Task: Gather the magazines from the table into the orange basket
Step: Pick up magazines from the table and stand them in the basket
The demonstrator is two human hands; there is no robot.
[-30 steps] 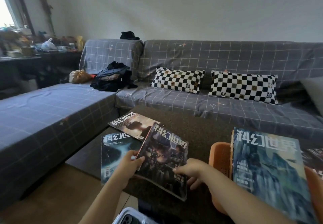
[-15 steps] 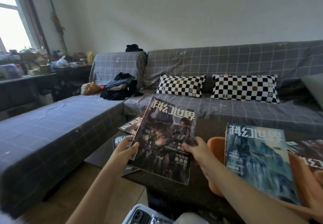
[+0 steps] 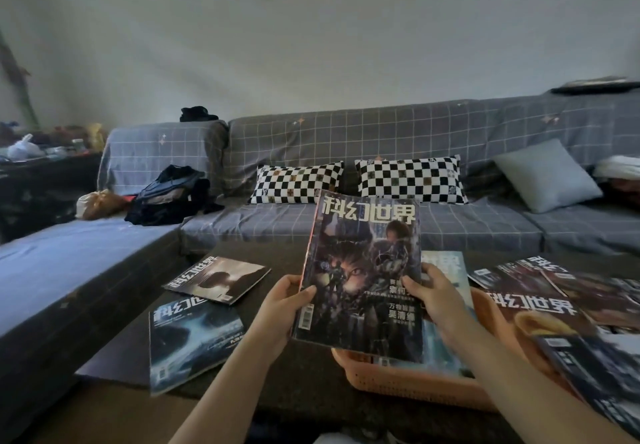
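I hold a dark-covered magazine (image 3: 363, 270) upright over the near-left part of the orange basket (image 3: 415, 383). My left hand (image 3: 282, 305) grips its lower left edge and my right hand (image 3: 438, 296) its lower right edge. A pale blue magazine (image 3: 446, 270) stands in the basket behind it, mostly hidden. Two magazines lie flat on the dark table (image 3: 294, 367): a blue one (image 3: 192, 339) at the near left and a brown-toned one (image 3: 218, 279) beyond it. Several more magazines (image 3: 554, 294) are spread to the right of the basket.
A grey checked L-shaped sofa (image 3: 381, 138) wraps the table's far and left sides, with two checkerboard cushions (image 3: 298, 182), a grey cushion (image 3: 545, 175) and a pile of dark clothes (image 3: 169, 197). A cluttered side table (image 3: 41, 152) stands at the far left.
Both hands have lifted the dark magazine off the table and carried it rightward until it stands upright over the basket. My view has swung right, showing more magazines beside the basket.
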